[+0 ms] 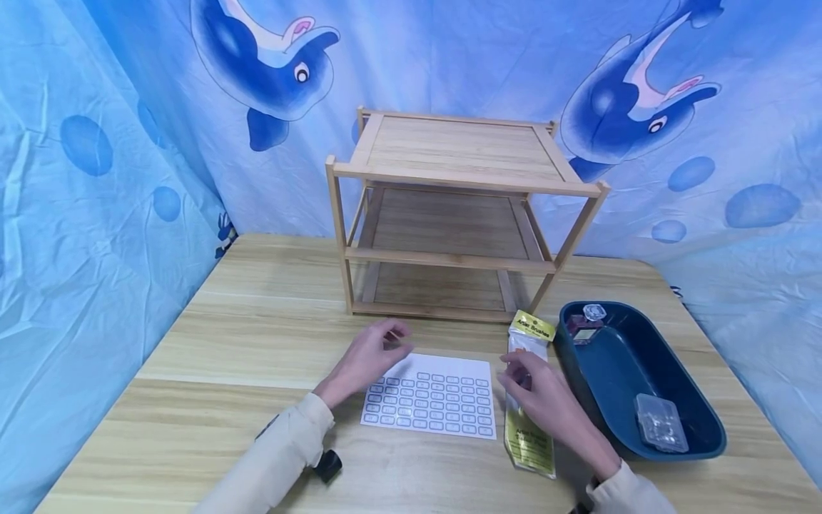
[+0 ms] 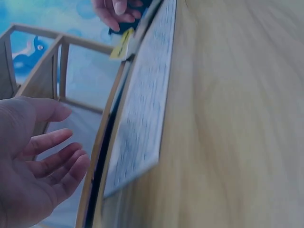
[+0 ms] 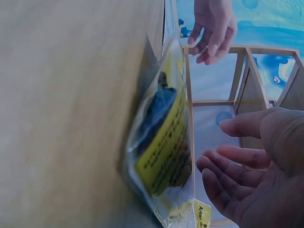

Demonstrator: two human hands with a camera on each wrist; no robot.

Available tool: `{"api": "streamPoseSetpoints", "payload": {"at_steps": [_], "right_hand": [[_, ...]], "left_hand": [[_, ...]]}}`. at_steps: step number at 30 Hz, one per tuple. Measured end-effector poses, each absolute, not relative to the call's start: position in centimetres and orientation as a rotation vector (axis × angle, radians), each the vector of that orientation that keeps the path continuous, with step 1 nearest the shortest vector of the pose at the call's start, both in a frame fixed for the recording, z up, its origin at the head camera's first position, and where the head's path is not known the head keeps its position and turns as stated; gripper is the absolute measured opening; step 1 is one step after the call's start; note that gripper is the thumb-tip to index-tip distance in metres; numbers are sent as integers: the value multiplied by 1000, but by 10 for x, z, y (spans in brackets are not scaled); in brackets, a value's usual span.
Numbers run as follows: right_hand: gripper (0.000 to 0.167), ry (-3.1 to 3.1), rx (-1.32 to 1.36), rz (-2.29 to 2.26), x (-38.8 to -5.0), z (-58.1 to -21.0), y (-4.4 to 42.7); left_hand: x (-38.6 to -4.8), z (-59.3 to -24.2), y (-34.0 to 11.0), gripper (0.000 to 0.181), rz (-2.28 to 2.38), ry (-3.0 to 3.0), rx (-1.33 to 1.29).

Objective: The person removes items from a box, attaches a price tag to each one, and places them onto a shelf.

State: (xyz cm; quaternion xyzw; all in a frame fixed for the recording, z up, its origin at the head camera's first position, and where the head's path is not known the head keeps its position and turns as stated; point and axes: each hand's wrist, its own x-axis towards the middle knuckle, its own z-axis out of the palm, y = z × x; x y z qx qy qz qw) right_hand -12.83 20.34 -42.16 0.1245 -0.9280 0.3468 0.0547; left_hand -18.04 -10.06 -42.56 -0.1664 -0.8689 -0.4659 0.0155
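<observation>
Left hand and right hand are held loose, empty. Sheet and packet are laid on the worktop; what remains is unclear.

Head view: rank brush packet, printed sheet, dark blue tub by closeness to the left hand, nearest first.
1. Printed sheet: right beside the left hand, on its right.
2. Brush packet: right of the sheet, partly hidden by the right hand.
3. Dark blue tub: farthest right, past the packet.
</observation>
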Motion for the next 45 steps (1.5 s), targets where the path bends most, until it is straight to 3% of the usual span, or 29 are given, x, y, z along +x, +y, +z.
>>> {"api": "streamPoseSetpoints", "payload": {"at_steps": [33, 45], "right_hand": [[37, -2867, 510, 995, -156, -439, 191], [34, -2978, 462, 884, -158, -438, 185]], "left_hand": [[-189, -441, -144, 33, -1037, -2905, -646], [-191, -445, -143, 22, -1050, -2889, -695]]}}
